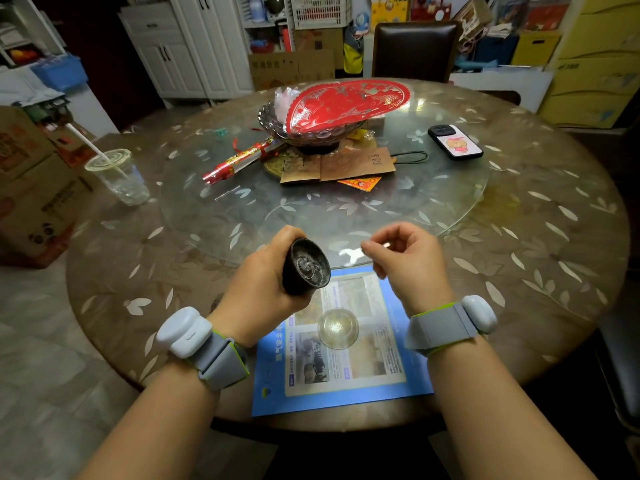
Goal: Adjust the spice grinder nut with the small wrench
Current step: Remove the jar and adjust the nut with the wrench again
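Note:
My left hand (263, 289) grips a dark spice grinder (304, 266) above the table's near edge, tilted so its round grinding end with the centre nut faces up towards me. My right hand (405, 261) hovers just to the right of it, fingers pinched on a small shiny metal piece (381, 244) that looks like the small wrench; it is blurred. The wrench tip is a short way from the grinder and does not touch it. Below both hands, a clear round lid (337, 329) lies on a blue leaflet (332, 393).
On the round table (536, 271) a glass turntable (346, 202) holds a bowl with a red paper cutting (346, 103), envelopes, a red roll and a phone (455, 142). A plastic cup with a straw (119, 174) stands at the left. A chair is at the far side.

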Demonstrator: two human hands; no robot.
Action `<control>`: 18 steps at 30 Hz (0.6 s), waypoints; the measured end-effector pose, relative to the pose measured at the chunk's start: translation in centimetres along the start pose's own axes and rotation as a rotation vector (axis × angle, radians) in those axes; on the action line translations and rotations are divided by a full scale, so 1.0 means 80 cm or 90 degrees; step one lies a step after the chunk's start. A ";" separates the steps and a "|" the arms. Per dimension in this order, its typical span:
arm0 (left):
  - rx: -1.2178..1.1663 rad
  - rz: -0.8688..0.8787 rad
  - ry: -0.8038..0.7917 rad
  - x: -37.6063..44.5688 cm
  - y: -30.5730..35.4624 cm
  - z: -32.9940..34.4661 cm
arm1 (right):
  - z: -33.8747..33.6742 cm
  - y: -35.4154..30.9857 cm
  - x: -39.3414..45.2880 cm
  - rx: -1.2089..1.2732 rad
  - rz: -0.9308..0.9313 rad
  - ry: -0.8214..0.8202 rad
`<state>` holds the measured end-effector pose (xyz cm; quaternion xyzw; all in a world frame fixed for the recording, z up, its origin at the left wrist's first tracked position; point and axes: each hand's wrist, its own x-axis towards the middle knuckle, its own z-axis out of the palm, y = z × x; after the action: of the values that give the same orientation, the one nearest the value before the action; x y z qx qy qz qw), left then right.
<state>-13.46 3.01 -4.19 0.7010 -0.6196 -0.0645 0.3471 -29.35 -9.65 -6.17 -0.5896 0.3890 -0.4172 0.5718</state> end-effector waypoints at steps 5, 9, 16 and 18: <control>0.077 -0.010 -0.023 -0.003 -0.006 0.000 | -0.024 0.067 0.004 -0.261 0.065 0.024; 0.078 -0.012 -0.025 -0.004 -0.005 0.002 | -0.030 0.084 -0.002 -0.423 0.072 0.013; 0.038 -0.010 -0.009 -0.004 0.004 0.004 | -0.027 0.077 -0.004 -0.705 0.040 -0.047; 0.028 -0.011 -0.002 -0.005 0.007 0.003 | -0.027 0.075 -0.006 -0.731 0.037 -0.049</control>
<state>-14.11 3.25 -4.20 0.7138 -0.6151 -0.0553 0.3302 -31.45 -10.27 -12.19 -0.8093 0.5481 -0.1013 0.1854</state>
